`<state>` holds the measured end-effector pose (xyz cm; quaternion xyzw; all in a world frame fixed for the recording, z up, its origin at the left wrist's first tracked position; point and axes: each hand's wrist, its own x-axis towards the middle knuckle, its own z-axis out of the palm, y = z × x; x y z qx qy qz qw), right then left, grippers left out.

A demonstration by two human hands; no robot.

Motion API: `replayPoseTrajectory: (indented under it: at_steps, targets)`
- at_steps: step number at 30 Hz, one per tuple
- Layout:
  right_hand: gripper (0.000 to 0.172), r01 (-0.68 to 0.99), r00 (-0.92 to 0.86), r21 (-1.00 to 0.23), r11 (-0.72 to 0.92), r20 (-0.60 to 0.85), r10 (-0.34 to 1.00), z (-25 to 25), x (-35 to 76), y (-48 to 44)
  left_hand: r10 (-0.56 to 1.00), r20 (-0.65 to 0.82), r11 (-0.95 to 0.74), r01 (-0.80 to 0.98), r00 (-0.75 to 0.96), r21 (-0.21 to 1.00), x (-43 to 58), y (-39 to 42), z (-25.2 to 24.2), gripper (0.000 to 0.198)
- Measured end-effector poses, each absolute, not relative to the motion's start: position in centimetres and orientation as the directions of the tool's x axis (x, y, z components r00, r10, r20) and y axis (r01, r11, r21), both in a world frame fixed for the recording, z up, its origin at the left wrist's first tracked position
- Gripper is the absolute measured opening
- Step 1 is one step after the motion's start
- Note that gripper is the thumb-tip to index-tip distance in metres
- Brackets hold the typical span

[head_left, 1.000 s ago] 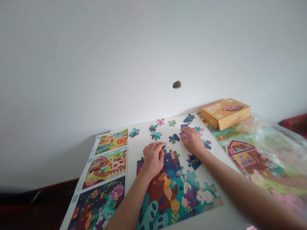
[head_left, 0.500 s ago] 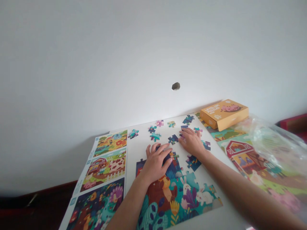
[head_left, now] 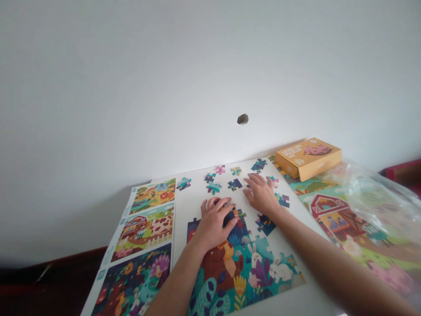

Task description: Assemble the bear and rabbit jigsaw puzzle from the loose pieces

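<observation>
A partly joined jigsaw puzzle (head_left: 259, 274) with a bear and rabbits lies on the white tabletop. My left hand (head_left: 213, 224) rests over its upper part, fingers spread and curved, covering some of the pieces. Farther right, my right hand (head_left: 263, 193) is low over loose pieces with its fingers apart, partly hiding a pink-and-dark piece beneath them. A dark blue puzzle piece (head_left: 234, 184) lies just left of the right fingertips. Below the right wrist is a joined dark cluster (head_left: 265, 224), apart from the main puzzle.
Several loose pieces, including a teal one (head_left: 214, 188), lie toward the wall. A picture sheet (head_left: 144, 226) is on the left. On the right are an orange puzzle box (head_left: 309, 158), a farm picture (head_left: 345, 215) and a clear plastic bag (head_left: 371, 188).
The dark blue piece left of my right hand has shifted away toward the wall and turned slightly. My right fingers have moved a little; my left hand stays almost in place.
</observation>
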<state>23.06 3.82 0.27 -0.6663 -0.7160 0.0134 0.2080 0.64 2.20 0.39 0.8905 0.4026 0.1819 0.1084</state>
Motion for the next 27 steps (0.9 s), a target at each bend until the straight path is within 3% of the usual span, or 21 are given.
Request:
replayPoseTrajectory:
  at_steps: [3,7,10,13,19,27]
  targets:
    - [0.046,0.968,0.089,-0.25,-0.03,0.227,0.97,-0.2,24.0,4.2,0.756,0.232,-0.652,0.677,0.612,0.341,0.6,2.2,0.4,0.033]
    - [0.036,0.969,0.15,-0.226,-0.105,0.193,0.97,-0.4,24.8,4.3,0.759,0.235,-0.65,0.68,0.607,0.339,0.6,2.2,0.4,0.032]
    - [0.044,0.967,0.193,-0.21,-0.148,0.217,0.957,-0.5,25.3,4.6,0.76,0.248,-0.649,0.68,0.6,0.342,0.7,2.2,0.5,0.032]
    - [0.053,0.963,0.203,-0.216,-0.159,0.205,0.957,-0.8,26.0,5.2,0.781,0.275,-0.624,0.696,0.561,0.354,0.7,2.3,0.3,0.032]
    - [0.047,0.958,0.173,-0.254,-0.137,0.127,0.977,-1.2,26.7,5.7,0.866,0.318,-0.491,0.77,0.385,0.407,0.3,2.8,-0.4,0.044]
    - [0.047,0.956,0.076,-0.289,-0.044,0.101,0.992,-1.0,26.4,5.7,0.863,0.333,-0.493,0.771,0.379,0.402,0.1,2.8,-0.4,0.043]
